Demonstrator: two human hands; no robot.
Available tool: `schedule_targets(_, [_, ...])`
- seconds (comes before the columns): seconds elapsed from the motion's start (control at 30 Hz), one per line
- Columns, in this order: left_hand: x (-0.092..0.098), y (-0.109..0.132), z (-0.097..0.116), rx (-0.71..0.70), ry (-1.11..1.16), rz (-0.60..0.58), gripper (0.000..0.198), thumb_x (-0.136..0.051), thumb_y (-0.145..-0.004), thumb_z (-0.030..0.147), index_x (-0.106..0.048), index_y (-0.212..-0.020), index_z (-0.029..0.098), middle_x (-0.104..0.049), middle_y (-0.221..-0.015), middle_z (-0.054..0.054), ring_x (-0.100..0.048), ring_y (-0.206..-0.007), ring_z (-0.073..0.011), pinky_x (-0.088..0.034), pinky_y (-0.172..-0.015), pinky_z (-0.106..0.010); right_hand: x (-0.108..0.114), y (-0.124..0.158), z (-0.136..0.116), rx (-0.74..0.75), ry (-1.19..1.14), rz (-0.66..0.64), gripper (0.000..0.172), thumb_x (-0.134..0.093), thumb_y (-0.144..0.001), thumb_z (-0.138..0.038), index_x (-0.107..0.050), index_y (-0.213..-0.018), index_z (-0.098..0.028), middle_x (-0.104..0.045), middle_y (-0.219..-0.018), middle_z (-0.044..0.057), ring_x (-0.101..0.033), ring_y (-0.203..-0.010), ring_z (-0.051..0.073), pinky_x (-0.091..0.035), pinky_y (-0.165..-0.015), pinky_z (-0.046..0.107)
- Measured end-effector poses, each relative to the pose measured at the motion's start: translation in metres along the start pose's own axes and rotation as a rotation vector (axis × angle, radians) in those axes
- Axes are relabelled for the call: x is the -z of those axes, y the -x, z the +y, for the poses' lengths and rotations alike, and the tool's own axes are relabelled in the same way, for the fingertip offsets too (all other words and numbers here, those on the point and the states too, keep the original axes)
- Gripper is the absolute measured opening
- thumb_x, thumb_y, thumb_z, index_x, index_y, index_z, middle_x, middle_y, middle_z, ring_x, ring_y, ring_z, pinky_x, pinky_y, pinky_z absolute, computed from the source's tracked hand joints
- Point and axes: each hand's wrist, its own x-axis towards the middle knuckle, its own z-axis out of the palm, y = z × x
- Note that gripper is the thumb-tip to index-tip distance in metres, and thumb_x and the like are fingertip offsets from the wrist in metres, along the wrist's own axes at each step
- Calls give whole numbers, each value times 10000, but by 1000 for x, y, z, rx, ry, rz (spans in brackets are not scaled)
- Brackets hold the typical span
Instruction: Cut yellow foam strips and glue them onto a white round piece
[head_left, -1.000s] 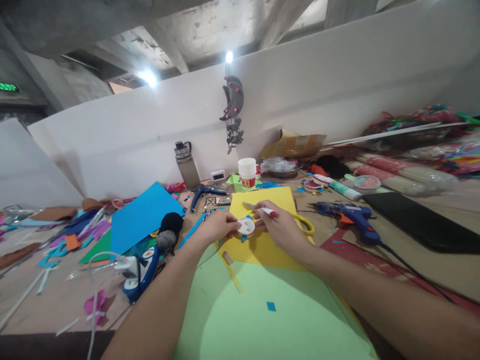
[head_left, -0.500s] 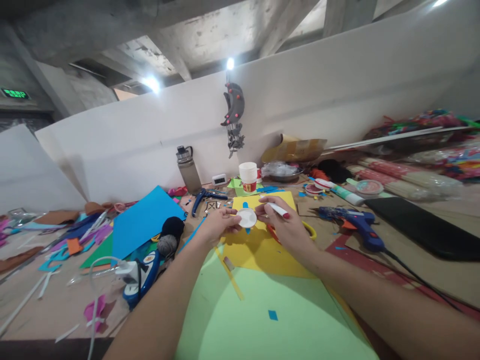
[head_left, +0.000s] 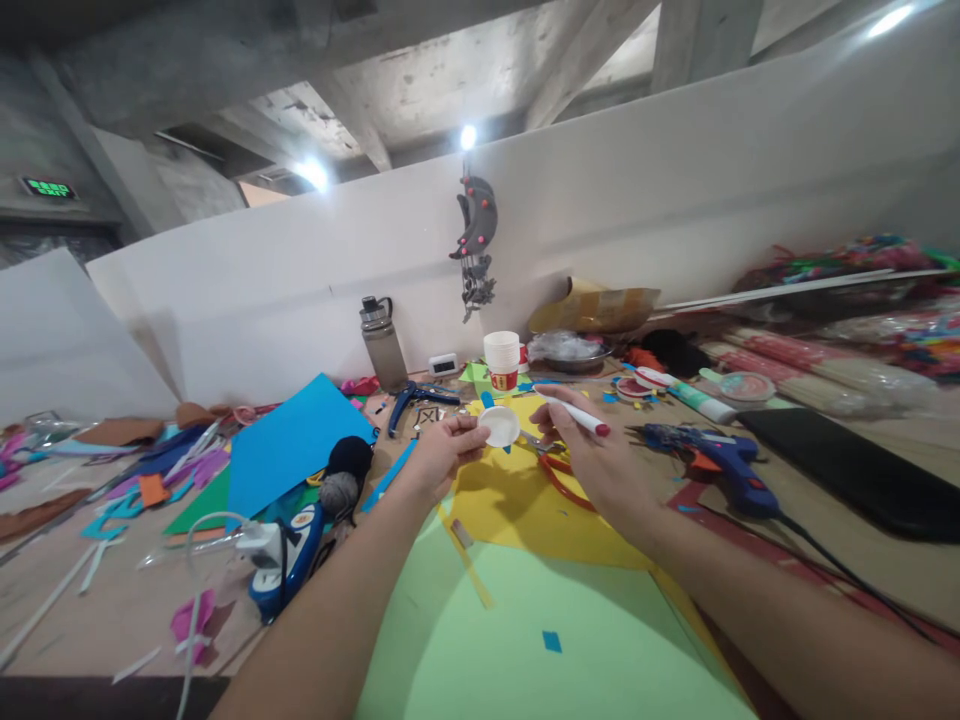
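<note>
My left hand (head_left: 448, 455) pinches a small round white piece (head_left: 501, 426), which looks like the end of a paper cup, at its left edge. Blue strips (head_left: 488, 400) show above and below it; whether they are attached I cannot tell. Just to the right, my right hand (head_left: 592, 460) is closed on a white marker (head_left: 571, 410) with a red end, its other end pointing toward the white piece but apart from it. Under the right hand, scissors (head_left: 556, 478) with red-orange handles lie on yellow paper (head_left: 510, 510), partly hidden.
Green paper (head_left: 495, 640) covers the near middle. Stacked paper cups (head_left: 502, 358) and a water bottle (head_left: 382, 345) stand at the back. A blue glue gun (head_left: 720, 460) and a black flat case (head_left: 847, 475) lie right; blue sheets (head_left: 292, 440) and yarn (head_left: 339, 492) lie left.
My right hand has drawn slightly away from the white piece to the right, with the marker lying flatter in its fingers. My left hand still holds the white piece. The view has shifted slightly.
</note>
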Motion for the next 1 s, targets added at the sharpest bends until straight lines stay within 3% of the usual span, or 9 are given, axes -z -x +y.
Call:
schedule_targets(0.13, [-1,0,-2,-21,22,58,421,-850,-512,344,-610,-797,148,-615,-758,-5,-545,-637,-71,-375,-557,-183,2,2,-4,29,32,-16,348,-516,-863,-494,-643,-1086,-258,-607,-818,20,-549,-698,151,-503,-672,289])
schedule_targets(0.3, [-4,0,-6,-124,-76,86,392,-837,-517,337,-580,-753,159,-604,-690,21,-522,-593,-71,-354,-559,-201,0,5,-4,60,78,-64,310,-558,-841,-474,-655,-1056,-272,-648,-992,50,-607,-873,213,-521,-769,348])
schedule_targets(0.5, [-10,4,-10,-223,-150,-26,360,-824,-562,307,-597,-795,151,-683,-808,-30,-612,-734,-135,-437,-725,-271,0,-1,5,32,90,-20,347,-623,-799,-443,-617,-1089,-251,-639,-951,36,-600,-855,188,-502,-756,308])
schedule_targets(0.7, [-16,11,-7,-216,-228,-76,375,-828,-559,310,-608,-812,143,-689,-828,-43,-621,-743,-151,-447,-716,-280,1,-6,14,82,224,-27,387,-648,-771,-435,-610,-1112,-256,-649,-1033,56,-609,-906,214,-483,-767,338])
schedule_targets(1.0, [-20,13,-6,-238,-295,-92,355,-820,-564,315,-580,-771,153,-680,-782,-16,-603,-686,-128,-436,-673,-259,0,-4,9,34,216,-45,369,-628,-783,-428,-595,-1093,-231,-655,-1049,61,-608,-933,221,-457,-827,352])
